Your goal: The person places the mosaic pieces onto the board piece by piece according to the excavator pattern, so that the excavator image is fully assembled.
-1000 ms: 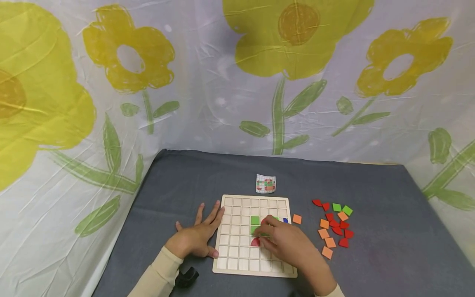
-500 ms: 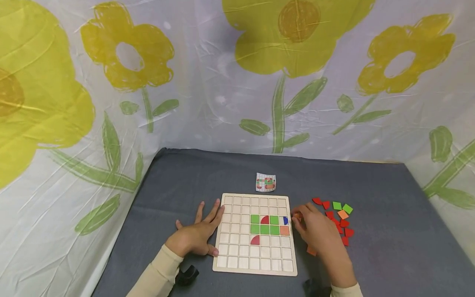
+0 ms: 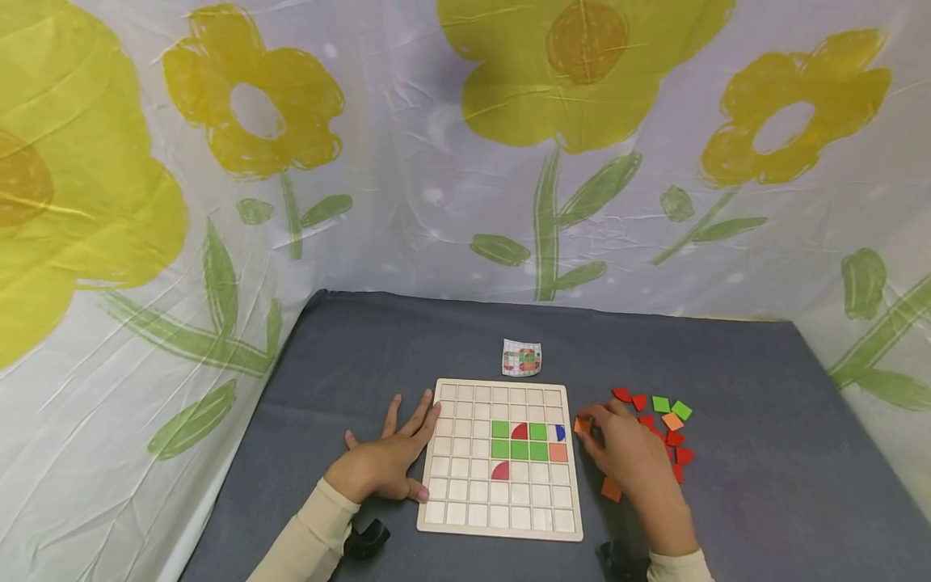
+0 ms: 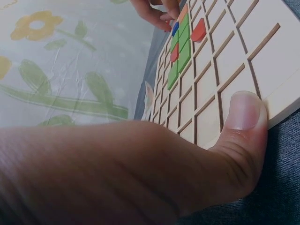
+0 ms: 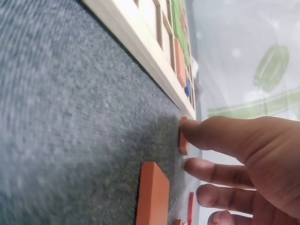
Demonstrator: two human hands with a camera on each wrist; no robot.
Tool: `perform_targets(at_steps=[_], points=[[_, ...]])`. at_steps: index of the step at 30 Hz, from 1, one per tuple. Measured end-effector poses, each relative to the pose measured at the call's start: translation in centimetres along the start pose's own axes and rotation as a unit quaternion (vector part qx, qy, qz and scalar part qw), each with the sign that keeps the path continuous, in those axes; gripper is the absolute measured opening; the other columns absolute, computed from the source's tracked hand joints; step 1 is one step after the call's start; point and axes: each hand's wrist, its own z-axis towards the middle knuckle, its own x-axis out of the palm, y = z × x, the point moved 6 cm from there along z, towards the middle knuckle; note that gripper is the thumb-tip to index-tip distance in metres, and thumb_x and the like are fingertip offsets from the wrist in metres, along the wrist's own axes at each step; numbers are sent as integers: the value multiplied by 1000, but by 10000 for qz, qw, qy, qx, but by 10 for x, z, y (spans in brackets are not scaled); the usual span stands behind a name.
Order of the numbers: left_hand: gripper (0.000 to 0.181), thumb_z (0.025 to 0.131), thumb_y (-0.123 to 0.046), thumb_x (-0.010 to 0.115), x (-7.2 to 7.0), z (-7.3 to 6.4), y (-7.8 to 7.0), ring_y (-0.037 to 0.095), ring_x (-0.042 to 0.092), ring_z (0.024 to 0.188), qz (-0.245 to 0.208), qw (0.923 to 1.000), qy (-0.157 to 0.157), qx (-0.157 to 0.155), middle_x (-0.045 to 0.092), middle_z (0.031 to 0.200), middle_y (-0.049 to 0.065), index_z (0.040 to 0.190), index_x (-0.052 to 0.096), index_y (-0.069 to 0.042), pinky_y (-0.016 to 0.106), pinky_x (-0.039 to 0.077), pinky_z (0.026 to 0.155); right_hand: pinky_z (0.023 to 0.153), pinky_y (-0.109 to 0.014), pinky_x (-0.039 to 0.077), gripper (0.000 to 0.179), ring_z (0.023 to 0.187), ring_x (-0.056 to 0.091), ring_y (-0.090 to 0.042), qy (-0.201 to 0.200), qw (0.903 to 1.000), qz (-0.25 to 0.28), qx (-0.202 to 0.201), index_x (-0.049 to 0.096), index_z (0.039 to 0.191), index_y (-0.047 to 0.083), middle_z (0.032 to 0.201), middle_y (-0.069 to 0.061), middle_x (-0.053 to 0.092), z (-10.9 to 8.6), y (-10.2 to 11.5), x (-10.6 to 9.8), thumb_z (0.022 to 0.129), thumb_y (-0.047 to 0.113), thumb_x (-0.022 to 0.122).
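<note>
A wooden grid board (image 3: 465,493) lies on the dark cloth. My left hand (image 3: 381,469) rests at its left edge with fingers spread, the thumb (image 4: 243,112) lying on the frame. Set in the grid are several green tiles (image 3: 520,449), red quarter-circle tiles (image 3: 500,470), a blue-marked tile (image 3: 560,432) and an orange tile (image 3: 557,452). Just right of the board, my right hand (image 3: 633,457) pinches a loose orange square tile (image 3: 581,425). In the right wrist view its thumb (image 5: 201,133) presses this tile's side; the other side is hidden.
Loose red tiles (image 3: 675,438), green tiles (image 3: 681,410) and orange tiles (image 3: 672,421) lie right of my right hand, some partly hidden by it. A small printed pattern card (image 3: 521,358) sits behind the board. A flower-printed curtain (image 3: 407,162) hangs around the table.
My right hand has moved right, off the board, to the loose orange tile beside it, uncovering the tiles in the grid. The left hand has stayed in place.
</note>
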Motion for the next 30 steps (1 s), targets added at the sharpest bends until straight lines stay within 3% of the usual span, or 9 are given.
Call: perform_targets(at_steps=[20,30], points=[[131,74,-36,95,1,0,1,41,-13,162,7,10000,-29,-35,-7,179,-4,173,10,-24,100,8,92,49,-31,43,26,60,50,-16,40,9999,132,85,75,112,11,101,-9,61,1,2,6,89,19,84],[131,74,-37,95,0,1,1,41,-13,162,24,10000,-31,5,-7,179,-4,173,10,-25,100,8,92,53,-34,44,32,64,51,-17,175,9995,140,227,68,109,8,96,-8,60,0,4,6,82,19,81]])
